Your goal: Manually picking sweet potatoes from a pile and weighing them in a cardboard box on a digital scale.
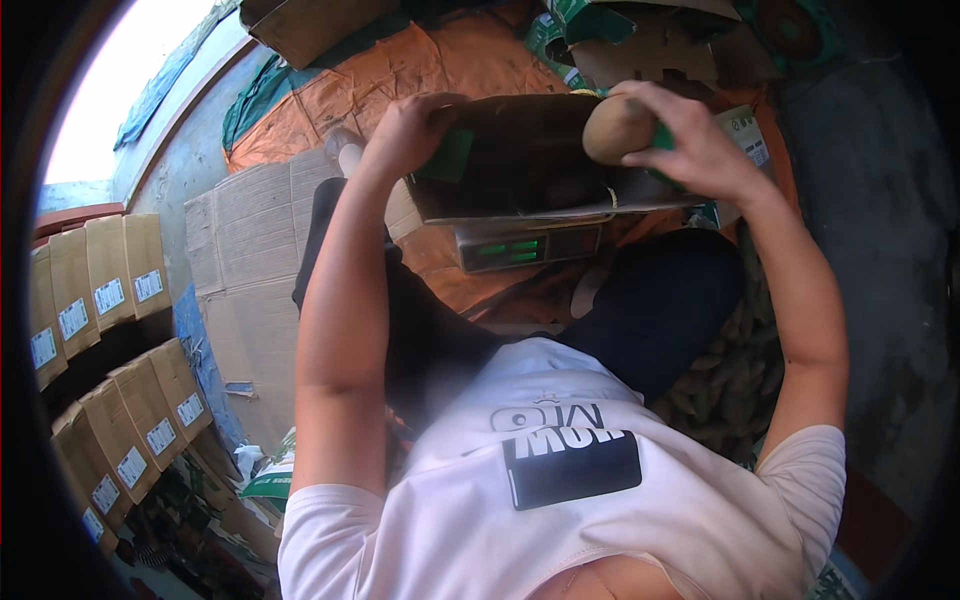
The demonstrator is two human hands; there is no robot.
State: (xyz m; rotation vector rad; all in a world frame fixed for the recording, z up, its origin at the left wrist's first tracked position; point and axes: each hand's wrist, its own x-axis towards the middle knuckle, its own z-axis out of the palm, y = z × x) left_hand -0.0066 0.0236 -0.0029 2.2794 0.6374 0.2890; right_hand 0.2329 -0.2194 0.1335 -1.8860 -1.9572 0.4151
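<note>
An open cardboard box (520, 205) with a dark inside sits in front of me on a digital scale (480, 254) with a lit green display. My left hand (413, 130) is closed on the box's left side, its fingertips partly hidden behind the edge. Over the box's right end, my right hand (685, 135) grips a tan, rounded fruit or tuber (612, 130) between thumb and fingers; its exact kind cannot be made out. Green patches show at both ends inside the box. Its bottom is too dark to read.
Labelled cardboard boxes (125, 265) stand in two rows at the left. A flattened cardboard sheet (250, 230) and an orange tarp (400, 70) cover the floor. More open cartons (640, 55) lie at the far side. Several brownish oblong items (725, 380) are heaped by my right leg.
</note>
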